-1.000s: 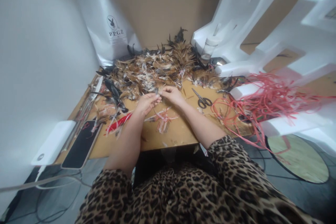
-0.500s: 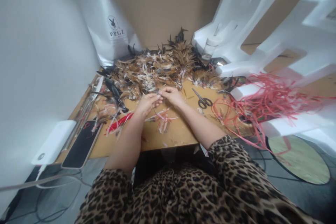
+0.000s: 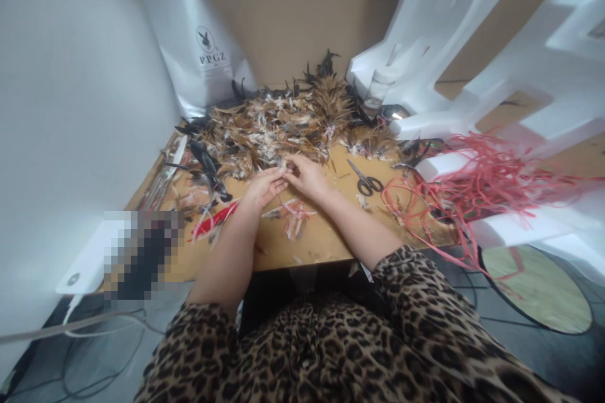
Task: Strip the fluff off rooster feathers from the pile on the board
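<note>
My left hand and my right hand meet at the near edge of a heap of brown, white and black feathers. Both are closed in a pinch, fingertips together. A small pale wisp shows at the fingertips, too small to name. Just below the hands, pink and white strips lie on the wooden table. Black-handled scissors rest to the right of my right hand. A red strip bundle lies beside my left forearm.
Loose pink-red ribbons spill over white foam pieces at the right. A silver bag stands at the back left, a clear jar at the back right. A white power bank with a cable sits front left, near a blurred patch.
Both hands stay together, with a slight shift to the left. My right hand has turned a little and its fingers are more curled. The heap and scissors have not moved.
</note>
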A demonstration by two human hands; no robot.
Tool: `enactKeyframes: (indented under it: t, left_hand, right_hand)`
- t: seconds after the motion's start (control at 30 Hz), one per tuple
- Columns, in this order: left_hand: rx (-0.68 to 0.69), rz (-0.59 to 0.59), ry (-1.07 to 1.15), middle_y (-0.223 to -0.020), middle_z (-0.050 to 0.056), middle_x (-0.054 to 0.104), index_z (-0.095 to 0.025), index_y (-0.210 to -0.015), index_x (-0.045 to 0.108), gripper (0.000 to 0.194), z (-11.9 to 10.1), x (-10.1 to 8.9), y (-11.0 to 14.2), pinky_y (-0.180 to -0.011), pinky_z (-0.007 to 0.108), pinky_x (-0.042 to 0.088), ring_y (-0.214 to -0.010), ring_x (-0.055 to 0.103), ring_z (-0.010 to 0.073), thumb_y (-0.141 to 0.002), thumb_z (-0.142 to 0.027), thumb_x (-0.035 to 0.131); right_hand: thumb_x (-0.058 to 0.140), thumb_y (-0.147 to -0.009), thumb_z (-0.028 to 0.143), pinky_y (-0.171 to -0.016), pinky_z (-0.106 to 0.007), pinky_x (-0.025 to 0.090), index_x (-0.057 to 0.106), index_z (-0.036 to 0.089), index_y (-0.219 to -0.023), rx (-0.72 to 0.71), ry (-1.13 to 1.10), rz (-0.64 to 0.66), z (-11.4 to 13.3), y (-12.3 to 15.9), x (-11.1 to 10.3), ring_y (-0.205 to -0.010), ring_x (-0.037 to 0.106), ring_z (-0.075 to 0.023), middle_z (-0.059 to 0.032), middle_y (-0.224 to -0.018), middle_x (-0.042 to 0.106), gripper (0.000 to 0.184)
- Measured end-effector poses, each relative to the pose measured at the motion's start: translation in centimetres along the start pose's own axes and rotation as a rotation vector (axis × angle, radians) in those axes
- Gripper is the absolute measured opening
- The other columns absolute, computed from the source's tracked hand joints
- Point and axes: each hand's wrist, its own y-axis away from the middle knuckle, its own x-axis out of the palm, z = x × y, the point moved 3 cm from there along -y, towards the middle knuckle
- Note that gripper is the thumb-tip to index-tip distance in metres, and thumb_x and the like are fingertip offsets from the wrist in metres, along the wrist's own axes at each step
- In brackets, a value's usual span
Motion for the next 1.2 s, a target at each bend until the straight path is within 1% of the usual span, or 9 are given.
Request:
enactKeyframes:
  t: [0.23, 0.33, 0.4, 0.5, 0.63, 0.73, 0.83, 1.0, 1.2]
  left_hand:
    - [0.085, -0.130, 0.055, -0.076, 0.006, 0.070, -0.011, -0.075, 0.064, 0.006, -0.8, -0.2, 0.1, -0.064, 0.020, 0.050, -0.067, 0.065, 0.0097, -0.070, -0.010, 0.067]
    - [0.143, -0.194, 0.091, -0.075, 0.006, 0.070, -0.011, -0.075, 0.063, 0.006, -1.2, -0.7, -0.1, -0.060, 0.018, 0.048, -0.067, 0.065, 0.0098, -0.071, -0.010, 0.067]
    - [0.170, -0.213, 0.100, -0.075, 0.006, 0.070, -0.010, -0.076, 0.063, 0.005, -1.4, -1.0, -0.3, -0.058, 0.016, 0.047, -0.065, 0.065, 0.0088, -0.072, -0.010, 0.066]
    - [0.200, -0.209, 0.105, -0.075, 0.005, 0.069, -0.010, -0.077, 0.064, 0.003, -1.4, -1.3, -0.5, -0.054, 0.014, 0.046, -0.063, 0.064, 0.0075, -0.073, -0.010, 0.065]
    - [0.224, -0.198, 0.114, -0.075, 0.005, 0.069, -0.011, -0.077, 0.065, 0.003, -1.3, -1.5, -0.6, -0.051, 0.014, 0.045, -0.060, 0.063, 0.0069, -0.074, -0.011, 0.064]
    - [0.231, -0.197, 0.126, -0.074, 0.005, 0.069, -0.011, -0.076, 0.065, 0.002, -1.4, -1.5, -0.6, -0.050, 0.014, 0.045, -0.059, 0.062, 0.0066, -0.074, -0.011, 0.064]
    - [0.237, -0.193, 0.128, -0.074, 0.004, 0.069, -0.011, -0.075, 0.065, 0.002, -1.5, -1.3, -0.5, -0.049, 0.014, 0.044, -0.059, 0.062, 0.0066, -0.074, -0.011, 0.064]
    - [0.199, -0.177, 0.109, -0.074, 0.005, 0.069, -0.010, -0.076, 0.065, 0.004, -1.4, -0.8, -0.3, -0.048, 0.014, 0.043, -0.058, 0.062, 0.0066, -0.073, -0.010, 0.065]
    - [0.095, -0.146, 0.040, -0.074, 0.007, 0.070, -0.009, -0.077, 0.062, 0.008, -0.7, 0.0, 0.0, -0.048, 0.015, 0.046, -0.058, 0.064, 0.0092, -0.070, -0.010, 0.067]
  right_hand:
    - [0.060, -0.075, 0.035, -0.072, -0.026, 0.041, 0.062, 0.017, -0.104, 0.078, -0.058, -0.023, -1.7, -0.6, -0.6, -0.078, 0.057, -0.0163, -0.0048, -0.086, 0.065, 0.034]
    - [0.057, -0.075, 0.030, -0.069, -0.024, 0.040, 0.067, 0.017, -0.081, 0.159, -0.015, 0.086, -2.9, -0.8, -1.0, -0.073, 0.057, -0.0142, -0.0037, -0.080, 0.066, 0.018]
    - [0.055, -0.076, 0.029, -0.068, -0.023, 0.039, 0.067, 0.017, -0.075, 0.191, 0.058, 0.199, -3.0, -0.7, -0.8, -0.072, 0.058, -0.0136, -0.0030, -0.078, 0.067, 0.017]
    - [0.052, -0.076, 0.032, -0.068, -0.024, 0.040, 0.068, 0.019, -0.079, 0.172, 0.211, 0.315, -2.0, -0.4, -0.1, -0.076, 0.060, -0.0157, -0.0038, -0.083, 0.069, 0.020]
    - [0.047, -0.079, 0.031, -0.070, -0.029, 0.043, 0.069, 0.018, -0.086, 0.167, 0.462, 0.368, -0.4, -0.2, 0.9, -0.083, 0.063, -0.0231, -0.0119, -0.093, 0.069, 0.027]
    - [0.043, -0.079, 0.024, -0.073, -0.030, 0.044, 0.070, 0.015, -0.086, 0.228, 0.508, 0.382, -0.4, -0.3, 1.0, -0.085, 0.064, -0.0239, -0.0157, -0.093, 0.069, 0.028]
    - [0.048, -0.076, 0.024, -0.070, -0.026, 0.043, 0.070, 0.015, -0.079, 0.315, 0.308, 0.312, -1.3, -0.6, 0.3, -0.078, 0.063, -0.0189, -0.0115, -0.084, 0.070, 0.023]
    - [0.057, -0.067, 0.024, -0.049, -0.019, 0.036, 0.065, 0.013, -0.068, 0.556, -0.371, 0.155, -3.4, -0.7, -0.1, -0.047, 0.048, -0.0073, 0.0001, -0.054, 0.061, 0.014]
    - [0.069, -0.054, 0.030, -0.040, -0.017, 0.027, 0.060, 0.015, -0.068, 0.703, -0.942, 0.067, -4.3, -0.7, 0.7, -0.041, 0.040, -0.0034, 0.0042, -0.055, 0.057, 0.022]
